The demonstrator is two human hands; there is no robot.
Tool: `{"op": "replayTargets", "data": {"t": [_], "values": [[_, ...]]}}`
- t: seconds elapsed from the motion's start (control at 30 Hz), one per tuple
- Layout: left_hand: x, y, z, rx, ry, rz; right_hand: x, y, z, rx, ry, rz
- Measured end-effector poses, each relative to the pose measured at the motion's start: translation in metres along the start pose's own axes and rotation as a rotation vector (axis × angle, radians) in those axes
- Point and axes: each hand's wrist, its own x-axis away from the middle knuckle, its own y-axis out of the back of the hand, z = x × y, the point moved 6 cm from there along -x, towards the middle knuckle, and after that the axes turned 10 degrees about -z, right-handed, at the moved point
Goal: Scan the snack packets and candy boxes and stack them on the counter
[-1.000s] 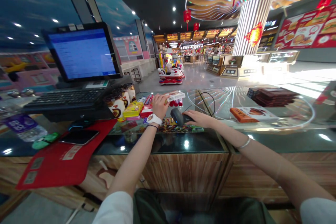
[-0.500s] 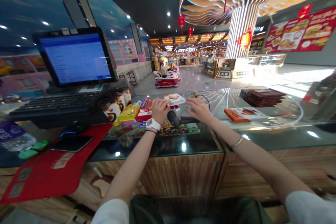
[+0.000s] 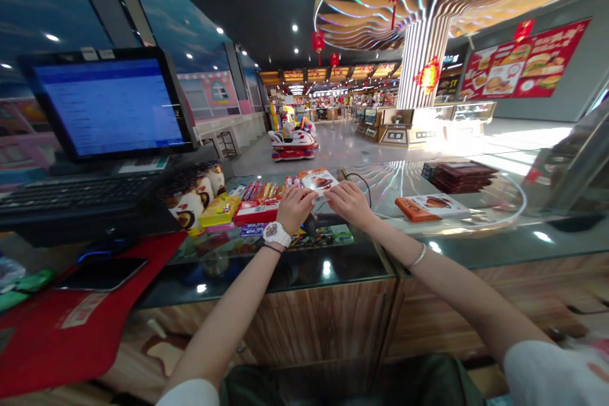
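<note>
A flat white-and-orange box with a food picture (image 3: 320, 180) is held over the glass counter, its printed face turned up toward me. My left hand (image 3: 295, 208) grips its near left corner, thumb and fingers closed. At the near right corner, my right hand (image 3: 351, 204) has its bent fingers closed on the same box. Just below my hands, a dark handheld scanner (image 3: 311, 228) is partly hidden by my left hand. Wrapped candy bars (image 3: 261, 191) and a red box (image 3: 257, 213) lie to the left of my left hand.
A monitor (image 3: 111, 104) and keyboard (image 3: 71, 193) stand at left, near a phone (image 3: 102, 274) on a red mat (image 3: 90, 342). Bagged snacks (image 3: 190, 206) and a yellow packet (image 3: 219, 210) line the counter. A similar orange-and-white box (image 3: 431, 207) and stacked brown packs (image 3: 459, 176) lie right.
My right hand has closed in on the box, where before it was apart with fingers spread. The box has tilted to show more of its top. The view has shifted right.
</note>
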Motion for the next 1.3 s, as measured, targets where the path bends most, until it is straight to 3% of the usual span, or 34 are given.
{"op": "replayTargets", "data": {"t": [0.37,0.73,0.83,0.97,1.3], "values": [[0.006,0.002,0.044,-0.068,0.228,0.031,0.008,0.019,-0.030,-0.184,-0.117,-0.101],[0.006,-0.007,0.039,-0.022,0.279,0.088,0.008,0.037,-0.046,-0.183,-0.174,-0.107],[-0.002,-0.004,0.028,-0.027,0.278,0.039,0.018,0.052,-0.057,-0.133,-0.223,-0.084],[-0.016,-0.010,-0.003,-0.007,0.186,0.009,0.039,0.075,-0.078,-0.067,-0.396,-0.092],[-0.048,-0.048,-0.091,0.042,-0.068,0.026,0.103,0.130,-0.119,-0.181,-0.707,-0.154]]}}
